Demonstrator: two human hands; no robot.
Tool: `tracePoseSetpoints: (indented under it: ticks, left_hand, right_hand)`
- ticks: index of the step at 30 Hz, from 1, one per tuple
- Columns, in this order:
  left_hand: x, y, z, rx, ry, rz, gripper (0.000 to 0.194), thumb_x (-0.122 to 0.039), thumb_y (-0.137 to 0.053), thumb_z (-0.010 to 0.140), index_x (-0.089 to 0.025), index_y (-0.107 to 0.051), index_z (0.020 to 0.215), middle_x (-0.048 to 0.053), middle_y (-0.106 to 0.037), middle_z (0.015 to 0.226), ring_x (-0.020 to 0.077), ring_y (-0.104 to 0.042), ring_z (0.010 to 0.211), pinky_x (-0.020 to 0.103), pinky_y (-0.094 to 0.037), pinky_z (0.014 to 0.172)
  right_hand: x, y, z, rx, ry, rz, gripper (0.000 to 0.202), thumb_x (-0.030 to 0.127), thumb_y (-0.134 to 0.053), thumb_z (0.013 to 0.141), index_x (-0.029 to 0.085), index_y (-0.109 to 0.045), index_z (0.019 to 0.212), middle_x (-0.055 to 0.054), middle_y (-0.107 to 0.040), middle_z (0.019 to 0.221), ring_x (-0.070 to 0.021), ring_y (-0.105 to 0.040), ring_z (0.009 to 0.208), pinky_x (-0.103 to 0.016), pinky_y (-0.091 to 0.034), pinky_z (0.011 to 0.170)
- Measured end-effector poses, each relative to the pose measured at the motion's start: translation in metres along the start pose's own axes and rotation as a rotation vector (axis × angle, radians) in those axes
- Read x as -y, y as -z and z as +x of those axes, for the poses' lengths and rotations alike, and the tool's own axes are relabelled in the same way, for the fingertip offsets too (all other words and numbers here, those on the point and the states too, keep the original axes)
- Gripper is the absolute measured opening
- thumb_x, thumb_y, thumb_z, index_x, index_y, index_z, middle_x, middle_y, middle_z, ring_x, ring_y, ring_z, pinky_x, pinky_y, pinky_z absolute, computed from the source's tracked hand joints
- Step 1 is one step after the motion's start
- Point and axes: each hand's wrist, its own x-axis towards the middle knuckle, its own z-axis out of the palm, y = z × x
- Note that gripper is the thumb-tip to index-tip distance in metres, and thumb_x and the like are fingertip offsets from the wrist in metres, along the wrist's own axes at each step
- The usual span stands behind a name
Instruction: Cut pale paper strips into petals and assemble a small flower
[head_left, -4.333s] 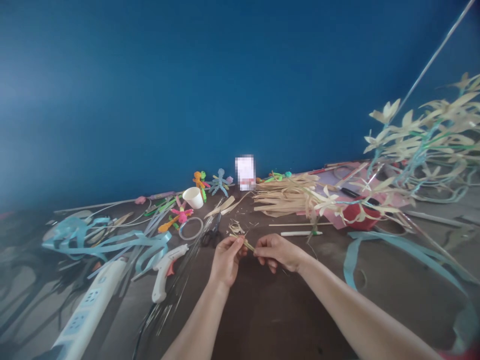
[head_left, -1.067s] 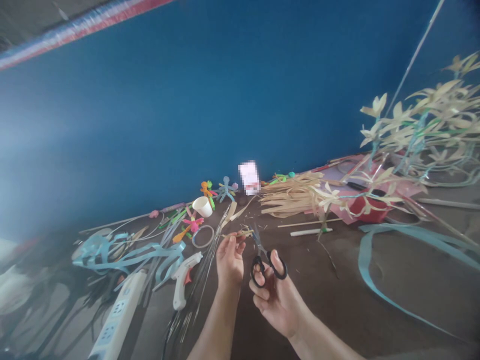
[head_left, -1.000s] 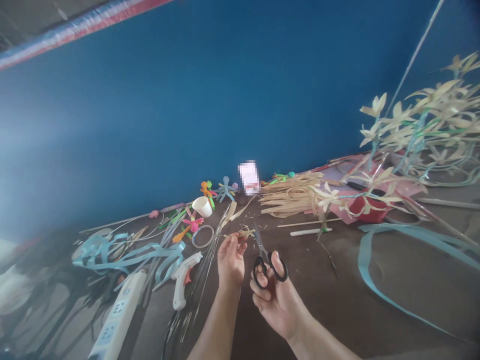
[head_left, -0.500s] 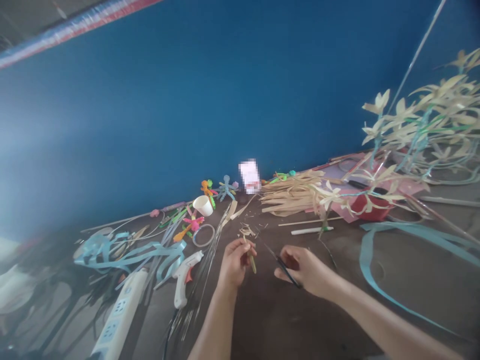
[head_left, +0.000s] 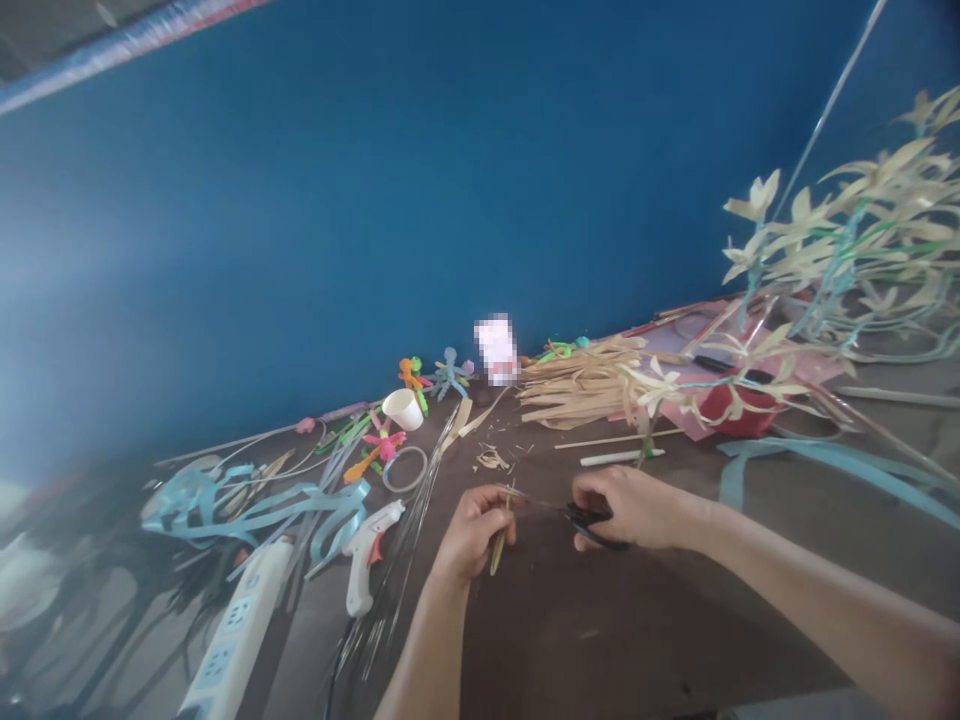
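Note:
Between its thumb and fingers, my left hand (head_left: 474, 532) pinches a short yellow-green strip (head_left: 498, 552), which looks like a folded piece of dried leaf. My right hand (head_left: 616, 505) grips the black handles of a pair of scissors (head_left: 589, 522). Their blades point left and reach the top of the strip by my left fingertips; whether they touch it I cannot tell. Small pale clippings (head_left: 492, 458) lie on the dark table (head_left: 555, 630) just beyond my hands.
Left lie a white glue gun (head_left: 365, 560), a power strip (head_left: 238, 625), thin wires (head_left: 420, 500), blue ribbon (head_left: 255, 510), a tape roll (head_left: 406, 468) and a paper cup (head_left: 403, 410). Dried leaf strips (head_left: 577, 390) are piled at the back. Pale leaf flowers (head_left: 847, 230) stand right.
My right hand has turned, swinging the scissors from a slant to nearly level, with the blades now at the strip. The strip in my left hand has tilted and sits slightly lower.

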Motion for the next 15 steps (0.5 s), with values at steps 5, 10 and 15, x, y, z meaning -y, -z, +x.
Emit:
tracePoseSetpoints:
  ticks: [5,10,15]
  left_hand:
    - [-0.0025,-0.0003,-0.0011,0.006,-0.007,-0.028,0.022,-0.012,-0.047,0.060,-0.011,-0.060,0.078,-0.002,-0.051,0.038,0.0047,-0.033,0.032,0.017,-0.017,0.035]
    - [-0.0038,0.0006,-0.0028,0.010,0.006,-0.033,0.021,-0.016,-0.048,0.061,-0.011,-0.060,0.077,-0.002,-0.051,0.038,0.0044,-0.031,0.031,0.017,-0.016,0.035]
    - [-0.0040,0.0017,-0.0036,0.034,-0.002,-0.047,0.020,-0.016,-0.050,0.061,-0.011,-0.061,0.075,-0.001,-0.051,0.038,0.0057,-0.036,0.033,0.017,-0.019,0.037]
  right_hand:
    - [-0.0020,0.0011,0.0012,0.051,0.031,0.037,0.043,0.058,-0.059,0.056,0.017,-0.053,0.067,0.003,-0.053,0.059,-0.0086,-0.042,0.053,-0.018,-0.026,0.045]
    - [-0.0018,-0.0020,0.0011,0.026,0.036,0.036,0.043,0.057,-0.059,0.056,0.016,-0.052,0.066,0.003,-0.051,0.058,-0.0083,-0.041,0.052,-0.018,-0.026,0.045]
    - [0.0000,-0.0017,0.0016,0.087,0.026,0.116,0.043,0.057,-0.058,0.057,0.016,-0.051,0.065,0.004,-0.051,0.057,-0.0071,-0.040,0.051,-0.017,-0.026,0.043]
